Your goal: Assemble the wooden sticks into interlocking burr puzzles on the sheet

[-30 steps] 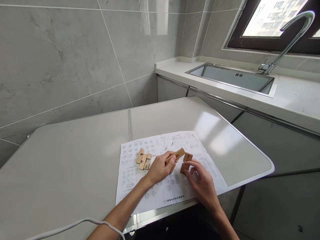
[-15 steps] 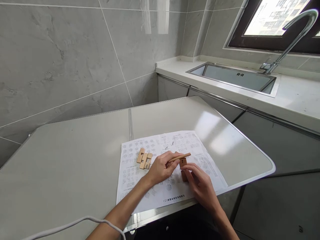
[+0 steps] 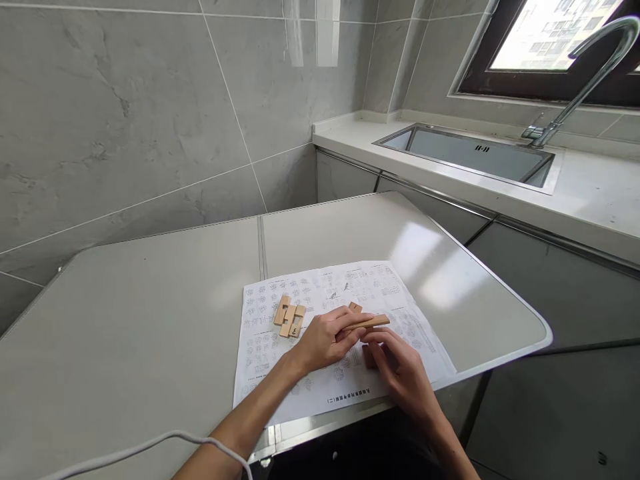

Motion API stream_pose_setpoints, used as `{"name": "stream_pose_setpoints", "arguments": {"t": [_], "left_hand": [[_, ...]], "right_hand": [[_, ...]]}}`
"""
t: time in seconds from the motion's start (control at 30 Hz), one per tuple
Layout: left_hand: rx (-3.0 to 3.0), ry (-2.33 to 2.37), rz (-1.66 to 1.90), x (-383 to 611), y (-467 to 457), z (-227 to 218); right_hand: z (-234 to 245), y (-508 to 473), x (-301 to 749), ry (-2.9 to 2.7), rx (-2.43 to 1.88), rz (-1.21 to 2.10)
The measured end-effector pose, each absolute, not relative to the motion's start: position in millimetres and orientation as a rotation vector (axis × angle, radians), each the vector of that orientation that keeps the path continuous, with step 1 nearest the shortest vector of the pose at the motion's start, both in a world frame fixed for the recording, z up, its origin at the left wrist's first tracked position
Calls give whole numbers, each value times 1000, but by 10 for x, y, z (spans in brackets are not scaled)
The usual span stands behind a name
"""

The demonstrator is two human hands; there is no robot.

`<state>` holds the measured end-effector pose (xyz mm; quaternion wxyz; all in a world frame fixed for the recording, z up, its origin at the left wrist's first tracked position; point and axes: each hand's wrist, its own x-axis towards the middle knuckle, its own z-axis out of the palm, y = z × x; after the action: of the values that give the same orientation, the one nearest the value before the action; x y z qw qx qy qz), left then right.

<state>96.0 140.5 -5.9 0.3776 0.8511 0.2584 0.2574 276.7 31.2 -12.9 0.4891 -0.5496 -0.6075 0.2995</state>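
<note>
Bar of wood (image 3: 378,321), gripped by the left hand (image 3: 325,340) over the printed sheet (image 3: 313,390) near the front edge of the table (image 3: 170,320), points lengthwise toward the right edge, its free end just beyond the curled right hand (image 3: 403,363), whose hold cannot be told.

Bright window (image 3: 533,37) — washed out, white glare on tabletop (image 3: 440,290)
</note>
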Motion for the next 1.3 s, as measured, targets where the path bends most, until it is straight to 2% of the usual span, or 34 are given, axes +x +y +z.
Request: {"name": "stream_pose_setpoints", "arguments": {"t": [0.63, 1.0, 1.3], "left_hand": [[1901, 881, 835, 1009, 1411, 30], [2061, 824, 743, 979, 1407, 25], [2371, 574, 669, 1002, 1366, -97]], "right_hand": [[-201, 284, 2802, -1384, -1371, 806], [-233, 271, 2862, -1418, -1414, 740], [-226, 314, 2837, -1360, -1405, 806]]}}
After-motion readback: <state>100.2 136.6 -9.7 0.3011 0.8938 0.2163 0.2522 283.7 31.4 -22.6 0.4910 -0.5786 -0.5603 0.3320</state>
